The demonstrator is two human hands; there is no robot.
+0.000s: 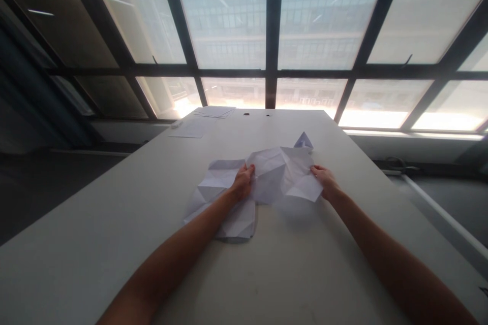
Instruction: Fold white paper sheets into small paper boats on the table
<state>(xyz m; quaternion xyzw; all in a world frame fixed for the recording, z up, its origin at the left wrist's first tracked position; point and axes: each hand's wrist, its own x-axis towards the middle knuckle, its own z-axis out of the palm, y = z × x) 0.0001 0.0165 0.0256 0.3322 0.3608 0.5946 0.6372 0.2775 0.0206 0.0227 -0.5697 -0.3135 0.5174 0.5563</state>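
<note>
Between my two hands is a creased white sheet of paper, held a little above the table with a shadow beneath it. My left hand pinches its left edge, fingers closed. At the right edge my right hand grips the same sheet between thumb and fingers. Under my left hand and forearm lie other creased white sheets, partly covered by the arm. Just behind the held sheet stands a small folded paper shape with a pointed top; its lower part is hidden.
The long white table reaches toward a wall of dark-framed windows. Flat white sheets lie at its far left, with more paper behind them. A cable hole sits near the far edge. On the left hangs a dark curtain.
</note>
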